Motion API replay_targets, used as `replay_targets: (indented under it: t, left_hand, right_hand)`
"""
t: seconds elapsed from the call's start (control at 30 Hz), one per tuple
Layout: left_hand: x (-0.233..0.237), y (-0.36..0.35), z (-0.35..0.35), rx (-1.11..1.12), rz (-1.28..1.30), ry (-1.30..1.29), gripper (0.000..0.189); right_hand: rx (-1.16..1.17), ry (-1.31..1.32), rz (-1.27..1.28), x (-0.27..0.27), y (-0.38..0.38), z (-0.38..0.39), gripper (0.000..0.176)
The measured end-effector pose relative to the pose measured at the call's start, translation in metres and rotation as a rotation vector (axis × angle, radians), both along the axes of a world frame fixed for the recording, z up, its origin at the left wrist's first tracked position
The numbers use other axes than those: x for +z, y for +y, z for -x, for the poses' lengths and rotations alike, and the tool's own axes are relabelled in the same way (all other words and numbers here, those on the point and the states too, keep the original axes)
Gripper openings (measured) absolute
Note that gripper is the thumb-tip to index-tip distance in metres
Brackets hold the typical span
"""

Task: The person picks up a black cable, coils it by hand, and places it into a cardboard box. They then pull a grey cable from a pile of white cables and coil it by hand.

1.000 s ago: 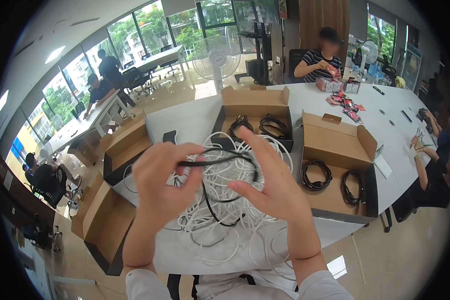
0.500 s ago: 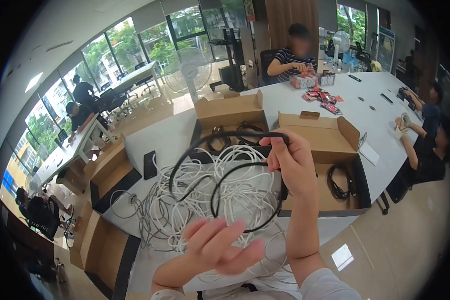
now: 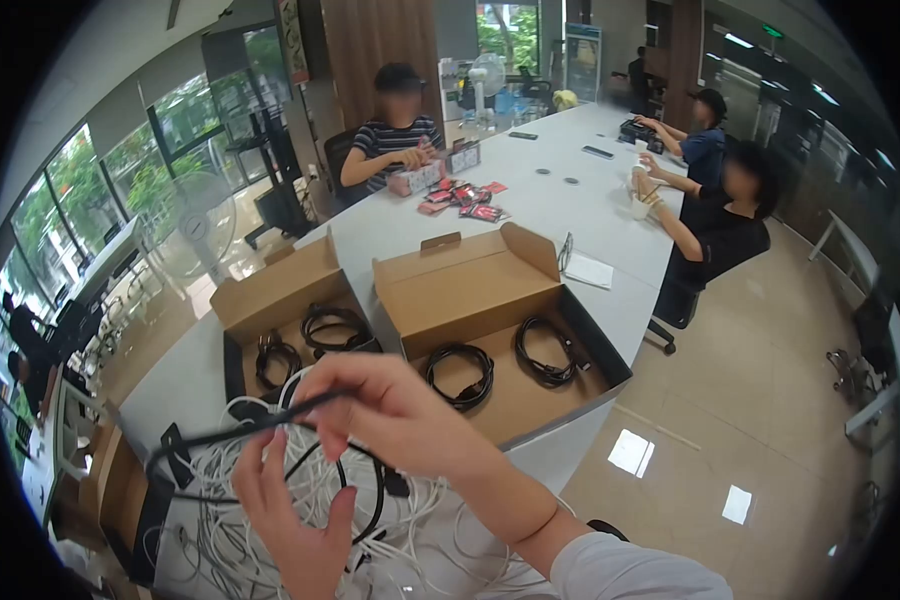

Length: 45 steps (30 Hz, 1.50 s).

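Observation:
A loop of black cable [image 3: 235, 432] hangs from my right hand [image 3: 390, 412], its fingers pinched on one strand. Just below it, my left hand [image 3: 295, 520] is held up with thumb and fingers apart, its fingertips right at the black strand. Under both hands spreads a tangled pile of white cables [image 3: 210, 515]. Beyond them, an open cardboard box [image 3: 480, 320] contains two coiled black cables, one coil [image 3: 550, 352] on the right and another coil [image 3: 460, 377] nearer my right hand. A second open box [image 3: 290, 330] to its left also contains two black coils.
Another open box [image 3: 120, 480] stands at the table's left edge, near a dark flat device [image 3: 175, 455]. Red packets [image 3: 465, 200] lie farther back before a person [image 3: 395, 140]. Two more people sit along the right side. A white paper [image 3: 588, 272] lies behind the right box.
The view has swung right. My left hand has come up to the black cable, while my right hand keeps hold of it. The right box's two coils now show fully.

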<state>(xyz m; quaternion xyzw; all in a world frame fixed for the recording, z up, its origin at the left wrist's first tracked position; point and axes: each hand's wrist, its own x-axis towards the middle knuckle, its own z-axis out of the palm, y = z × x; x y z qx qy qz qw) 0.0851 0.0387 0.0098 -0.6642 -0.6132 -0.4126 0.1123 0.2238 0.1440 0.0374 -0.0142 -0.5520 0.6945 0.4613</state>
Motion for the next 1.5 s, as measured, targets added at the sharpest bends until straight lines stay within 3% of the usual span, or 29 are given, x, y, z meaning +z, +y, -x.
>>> replay_targets:
  t: [0.13,0.23,0.4,0.5,0.63,0.7,0.87,0.97,1.0,1.03,1.1,1.13,1.27,1.4,1.5]
  left_hand:
    - [-0.011,0.002,0.018,0.019,0.075,-0.129,0.073]
    - [-0.019,-0.002,0.035,-0.123,0.103,-0.262,0.071]
    - [-0.023,0.001,0.028,-0.154,0.076,-0.368,0.041]
    - [-0.024,0.005,0.031,-0.239,0.085,-0.505,0.041]
    - [-0.015,0.002,0.041,-0.152,0.102,-0.401,0.041]
    - [-0.011,0.003,0.039,-0.138,0.102,-0.508,0.047]
    - [-0.011,0.0,0.042,-0.179,0.066,-0.631,0.056]
    - [-0.015,0.0,0.044,-0.199,-0.074,-0.672,0.056]
    - [-0.018,0.002,0.054,-0.217,-0.16,-0.508,0.051]
    - [-0.022,0.0,0.058,-0.206,-0.146,-0.609,0.048]
    - [-0.023,-0.006,0.062,-0.177,-0.115,-0.809,0.044]
    - [-0.019,-0.007,0.06,-0.19,-0.145,-0.828,0.032]
    - [-0.012,-0.018,0.066,-0.358,-0.21,-0.813,0.015]
    - [-0.013,-0.016,0.068,-0.283,-0.234,-0.679,0.011]
    - [-0.006,-0.016,0.063,-0.2,-0.288,-0.554,0.013]
  right_hand:
    - [0.079,-0.067,-0.043,-0.007,-0.003,0.019,0.01]
    - [0.063,-0.076,-0.102,-0.01,-0.008,0.032,0.013]
    - [0.034,-0.235,-0.259,-0.01,-0.015,0.039,0.023]
    - [0.036,-0.211,-0.324,-0.01,-0.023,0.046,0.024]
    - [0.051,-0.264,-0.416,-0.009,-0.03,0.05,0.048]
    - [0.012,-0.269,-0.431,-0.006,-0.033,0.051,0.055]
    - [-0.031,-0.23,-0.556,-0.005,-0.035,0.053,0.067]
    - [-0.039,-0.134,-0.654,-0.008,-0.039,0.054,0.073]
    - [-0.038,-0.112,-0.695,-0.008,-0.04,0.053,0.076]
    - [-0.037,-0.089,-0.736,-0.007,-0.042,0.053,0.079]
    - [-0.055,-0.151,-0.716,-0.007,-0.042,0.055,0.076]
    - [-0.061,-0.181,-0.706,-0.008,-0.043,0.057,0.074]
    - [-0.381,-0.367,-0.768,-0.008,-0.036,0.062,0.079]
    - [-0.105,-0.314,-0.592,-0.012,-0.038,0.065,0.08]
    - [-0.203,-0.449,-0.807,-0.018,-0.037,0.068,0.067]
